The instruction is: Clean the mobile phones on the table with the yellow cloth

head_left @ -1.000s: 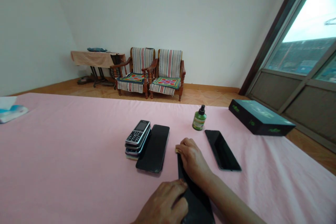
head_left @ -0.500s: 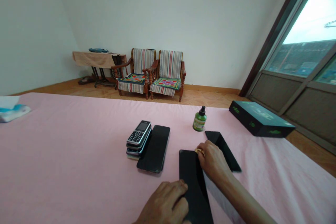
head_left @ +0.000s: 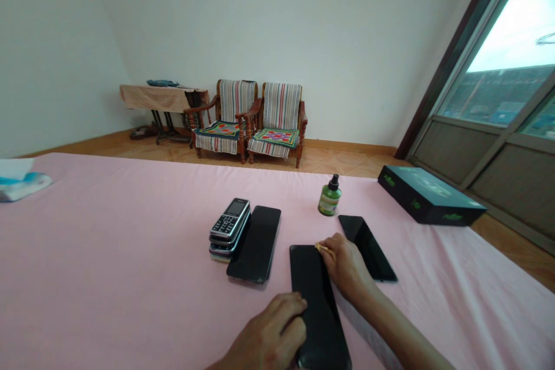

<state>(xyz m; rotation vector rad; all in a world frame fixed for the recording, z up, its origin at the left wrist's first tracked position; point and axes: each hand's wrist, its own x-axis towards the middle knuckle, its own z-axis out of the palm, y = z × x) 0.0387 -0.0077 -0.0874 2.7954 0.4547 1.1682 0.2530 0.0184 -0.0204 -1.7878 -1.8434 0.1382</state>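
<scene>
A black smartphone point(head_left: 318, 306) lies near the front edge of the pink cloth. My left hand point(head_left: 277, 324) holds its left side, fingers curled over the edge. At its upper right corner, my right hand point(head_left: 347, 263) pinches a small pale-yellow piece of cloth point(head_left: 323, 249) against the phone's edge; most of that piece is hidden by the fingers. Another dark phone point(head_left: 368, 248) lies just beyond my right hand. To the left, a black phone point(head_left: 255, 245) rests beside a small stack of keypad phones point(head_left: 230, 222).
A green spray bottle point(head_left: 329, 199) with a black top stands behind the phones. A dark box point(head_left: 429, 193) is at the right edge, and a white-and-blue packet point(head_left: 23, 185) at far left. Two wooden armchairs point(head_left: 277, 133) and a covered table point(head_left: 160, 98) stand by the wall.
The held smartphone has shifted slightly left and turned a little. My right hand has moved slightly left with it, and more of the yellow piece shows.
</scene>
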